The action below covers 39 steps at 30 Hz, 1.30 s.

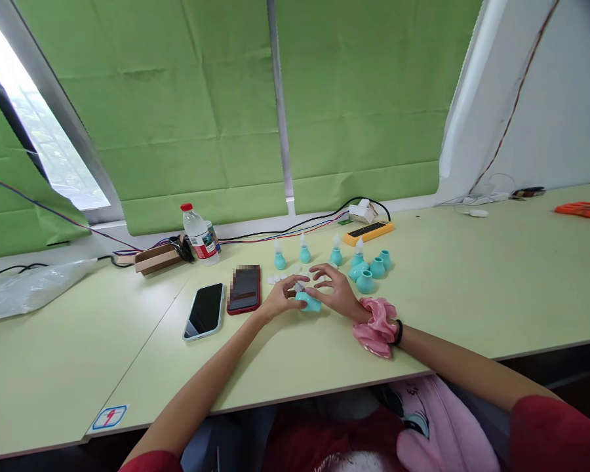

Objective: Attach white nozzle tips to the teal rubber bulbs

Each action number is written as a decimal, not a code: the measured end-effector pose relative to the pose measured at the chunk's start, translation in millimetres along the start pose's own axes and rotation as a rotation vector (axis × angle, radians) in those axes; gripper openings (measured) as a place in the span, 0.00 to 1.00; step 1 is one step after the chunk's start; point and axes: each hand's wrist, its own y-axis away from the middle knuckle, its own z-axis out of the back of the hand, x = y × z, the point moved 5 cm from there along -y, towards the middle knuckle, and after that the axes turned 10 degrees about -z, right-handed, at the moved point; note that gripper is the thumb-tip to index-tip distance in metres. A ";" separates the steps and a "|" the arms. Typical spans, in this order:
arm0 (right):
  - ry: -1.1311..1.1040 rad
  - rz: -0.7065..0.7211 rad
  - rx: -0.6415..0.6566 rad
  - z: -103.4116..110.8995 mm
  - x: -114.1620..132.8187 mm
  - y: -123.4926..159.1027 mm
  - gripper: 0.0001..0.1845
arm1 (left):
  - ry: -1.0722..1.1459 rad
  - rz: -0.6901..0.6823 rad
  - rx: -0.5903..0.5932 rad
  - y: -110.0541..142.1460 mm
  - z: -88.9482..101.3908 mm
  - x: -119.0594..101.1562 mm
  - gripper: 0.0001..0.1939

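Note:
My left hand point(281, 299) is closed on a small turquoise vase-shaped piece point(309, 301), held just over the table with its side tilted toward me. From the right, my right hand point(335, 291) reaches to the same piece, thumb and fingers curled at a small whitish part point(299, 286) by its opening. What the right fingertips grip is too small to make out. Beyond my hands stand several turquoise pieces with clear flame-shaped tips, such as this one point(280, 257). More turquoise pots point(364, 282) without tips sit to their right. Small white bits point(275, 279) lie behind my left hand.
Two phones, a black-screened one point(205, 312) and a red-cased one point(244, 290), lie left of my hands. A water bottle point(199, 235), an open cardboard box point(158, 258) and a yellow power strip point(368, 233) are at the back. Cables run along the wall. Orange object point(583, 209) far right.

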 end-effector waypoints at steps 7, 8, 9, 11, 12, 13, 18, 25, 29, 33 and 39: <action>-0.032 -0.126 0.136 -9.0 -22.9 -7.2 0.14 | 0.067 0.004 0.102 1.3 -7.5 -5.2 0.29; -0.051 -0.141 0.118 -7.8 -23.7 -7.7 0.14 | 0.091 0.026 0.079 1.4 -4.7 -4.0 0.28; -0.073 -0.162 0.095 -6.3 -24.4 -8.0 0.15 | 0.115 0.048 0.042 1.2 -0.9 -2.3 0.27; -0.118 -0.200 0.059 -3.8 -25.2 -8.3 0.15 | 0.154 0.073 -0.053 0.2 8.2 1.5 0.21; -0.133 -0.209 0.051 -3.0 -25.1 -8.3 0.15 | 0.163 0.075 -0.098 -0.4 12.3 3.2 0.18; -0.143 -0.210 0.045 -2.5 -24.5 -8.2 0.15 | 0.165 0.076 -0.131 -1.1 15.4 4.7 0.15; -0.151 -0.176 -0.020 2.2 -21.2 -8.0 0.15 | 0.165 0.081 -0.211 -3.3 17.5 6.8 0.12; -0.052 0.004 0.007 -1.0 -10.4 -3.5 0.13 | -0.015 0.110 -0.322 -0.5 22.8 9.5 0.13; 0.156 0.225 0.091 -7.0 -2.5 3.2 0.11 | 0.011 0.166 -0.240 1.8 19.2 13.7 0.15; 0.472 0.392 0.149 -15.0 -1.2 10.1 0.12 | -0.041 0.169 -0.191 4.1 19.8 14.7 0.17; 0.711 0.421 0.194 -23.4 -0.9 12.8 0.13 | -0.058 0.170 -0.229 4.4 20.0 17.3 0.18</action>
